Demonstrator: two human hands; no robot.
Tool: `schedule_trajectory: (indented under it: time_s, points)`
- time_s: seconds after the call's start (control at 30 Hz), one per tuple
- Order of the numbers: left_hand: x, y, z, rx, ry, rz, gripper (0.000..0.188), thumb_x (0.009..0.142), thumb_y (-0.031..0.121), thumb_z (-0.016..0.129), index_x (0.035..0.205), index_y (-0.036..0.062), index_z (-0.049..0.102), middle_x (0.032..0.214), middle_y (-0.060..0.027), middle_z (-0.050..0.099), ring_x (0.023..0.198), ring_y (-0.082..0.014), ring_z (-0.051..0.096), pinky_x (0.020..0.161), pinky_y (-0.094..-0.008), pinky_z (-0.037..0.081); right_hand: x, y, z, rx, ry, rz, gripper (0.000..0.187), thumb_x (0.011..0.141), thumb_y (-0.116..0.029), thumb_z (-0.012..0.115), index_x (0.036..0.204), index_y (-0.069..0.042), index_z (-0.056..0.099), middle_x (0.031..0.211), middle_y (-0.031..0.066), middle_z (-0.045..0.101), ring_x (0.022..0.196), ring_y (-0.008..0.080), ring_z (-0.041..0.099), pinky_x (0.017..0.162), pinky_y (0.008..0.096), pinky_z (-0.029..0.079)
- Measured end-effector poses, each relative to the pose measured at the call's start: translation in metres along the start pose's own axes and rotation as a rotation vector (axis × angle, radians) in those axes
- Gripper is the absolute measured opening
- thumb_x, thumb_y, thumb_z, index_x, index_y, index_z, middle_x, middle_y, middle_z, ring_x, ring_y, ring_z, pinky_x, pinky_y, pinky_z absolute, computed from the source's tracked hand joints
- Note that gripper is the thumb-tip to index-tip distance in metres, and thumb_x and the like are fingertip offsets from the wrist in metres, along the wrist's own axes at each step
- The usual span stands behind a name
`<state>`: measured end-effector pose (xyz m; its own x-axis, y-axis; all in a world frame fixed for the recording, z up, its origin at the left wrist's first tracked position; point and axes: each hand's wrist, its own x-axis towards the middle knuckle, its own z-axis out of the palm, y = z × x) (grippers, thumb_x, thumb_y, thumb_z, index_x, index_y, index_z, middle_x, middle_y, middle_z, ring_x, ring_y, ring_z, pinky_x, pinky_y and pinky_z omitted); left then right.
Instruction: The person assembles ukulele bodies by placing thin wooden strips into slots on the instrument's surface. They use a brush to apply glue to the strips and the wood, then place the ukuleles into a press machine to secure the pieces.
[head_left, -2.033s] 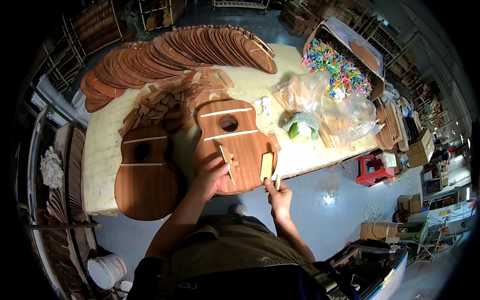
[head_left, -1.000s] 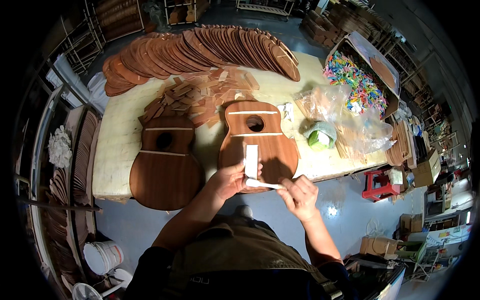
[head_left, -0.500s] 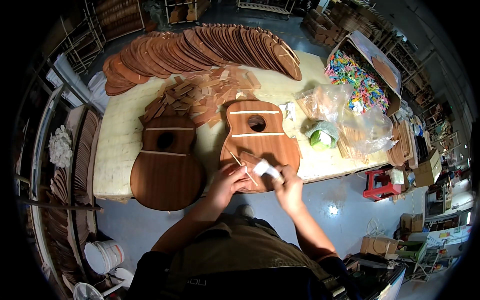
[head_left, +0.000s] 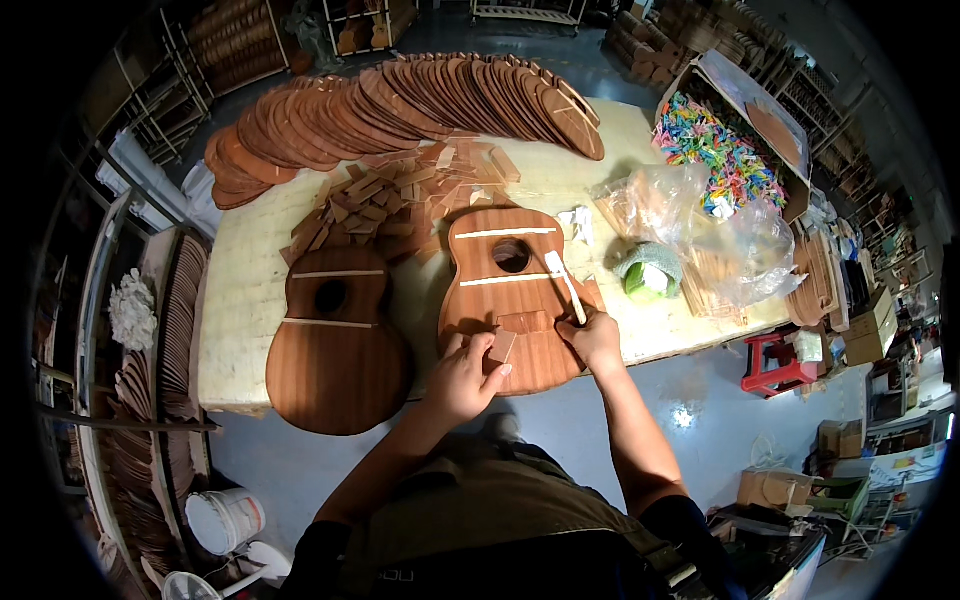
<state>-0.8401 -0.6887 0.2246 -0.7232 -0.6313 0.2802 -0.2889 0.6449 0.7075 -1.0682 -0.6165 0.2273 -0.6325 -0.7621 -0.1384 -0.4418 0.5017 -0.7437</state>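
Observation:
A small flat piece of wood (head_left: 503,347) is pinched between the thumb and fingers of my left hand (head_left: 464,378), tilted over the lower part of a guitar top (head_left: 545,350). This brown, guitar-shaped panel has a round sound hole and two pale braces. A thin rectangular wood patch (head_left: 528,322) lies on it just beyond my left fingertips. My right hand (head_left: 598,343), at the panel's right edge, is closed round the handle of a white-headed brush (head_left: 568,284). The brush head points away, near the right end of the lower brace.
A second guitar top (head_left: 338,375) lies to the left. Behind are loose wood pieces (head_left: 372,200) and a long row of leaning panels (head_left: 400,100). At right sit a green-and-white container (head_left: 648,275), plastic bags (head_left: 740,262) and a box of colourful clips (head_left: 715,150).
The brush has swung from over my left hand to the right, its head pointing away. The thin stick-like piece at my left hand no longer shows; a small flat piece is there now.

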Motion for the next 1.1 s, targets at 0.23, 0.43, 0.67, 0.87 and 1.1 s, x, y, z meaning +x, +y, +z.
schedule_trajectory:
  time_s: [0.23, 0.43, 0.67, 0.87, 1.1]
  points:
    - [0.002, 0.006, 0.000, 0.010, -0.025, -0.075, 0.041, 0.085, 0.023, 0.065, 0.115, 0.0012, 0.048, 0.091, -0.0206, 0.061, 0.093, -0.0388, 0.057, 0.079, -0.0435, 0.048, -0.002, 0.002, 0.000, -0.043, 0.001, -0.062, 0.021, 0.074, -0.019, 0.070, 0.089, -0.005, 0.065, 0.080, 0.0165, 0.067, 0.076, 0.0336, 0.065, 0.071, 0.0390, 0.051]
    - [0.005, -0.003, -0.010, -0.246, -0.208, -0.310, 0.040, 0.087, 0.021, 0.064, 0.119, 0.0015, 0.050, 0.102, -0.0155, 0.059, 0.096, -0.0304, 0.061, 0.082, -0.0394, 0.050, -0.005, 0.009, 0.003, 0.028, 0.038, -0.117, 0.028, 0.078, -0.025, 0.075, 0.089, -0.001, 0.065, 0.073, 0.0141, 0.066, 0.068, 0.0230, 0.064, 0.067, 0.0332, 0.050]
    - [-0.008, -0.029, -0.059, -1.645, -0.169, -0.551, 0.045, 0.093, 0.022, 0.060, 0.129, -0.0021, 0.048, 0.119, -0.0134, 0.060, 0.106, -0.0236, 0.060, 0.088, -0.0352, 0.051, -0.060, -0.046, 0.010, 0.245, -0.112, -0.406, 0.023, 0.092, -0.022, 0.062, 0.089, 0.001, 0.067, 0.069, 0.0085, 0.058, 0.061, 0.0170, 0.054, 0.059, 0.0300, 0.046]
    - [-0.036, -0.086, -0.116, -1.773, -0.516, -0.430, 0.046, 0.094, 0.021, 0.057, 0.131, -0.0029, 0.046, 0.120, -0.0190, 0.059, 0.112, -0.0273, 0.059, 0.095, -0.0406, 0.048, -0.065, -0.106, 0.064, -0.200, 0.319, -0.752, 0.019, 0.083, -0.022, 0.070, 0.085, -0.003, 0.068, 0.074, 0.0096, 0.064, 0.067, 0.0273, 0.061, 0.060, 0.0372, 0.048]
    - [-0.067, -0.135, -0.166, -1.761, -0.291, -0.621, 0.043, 0.101, 0.024, 0.042, 0.135, -0.0030, 0.041, 0.125, -0.0163, 0.057, 0.114, -0.0238, 0.058, 0.097, -0.0356, 0.047, -0.125, -0.138, 0.148, -0.246, 0.276, -0.990, 0.022, 0.074, -0.023, 0.076, 0.086, -0.006, 0.070, 0.065, 0.0052, 0.056, 0.057, 0.0231, 0.052, 0.053, 0.0345, 0.044]
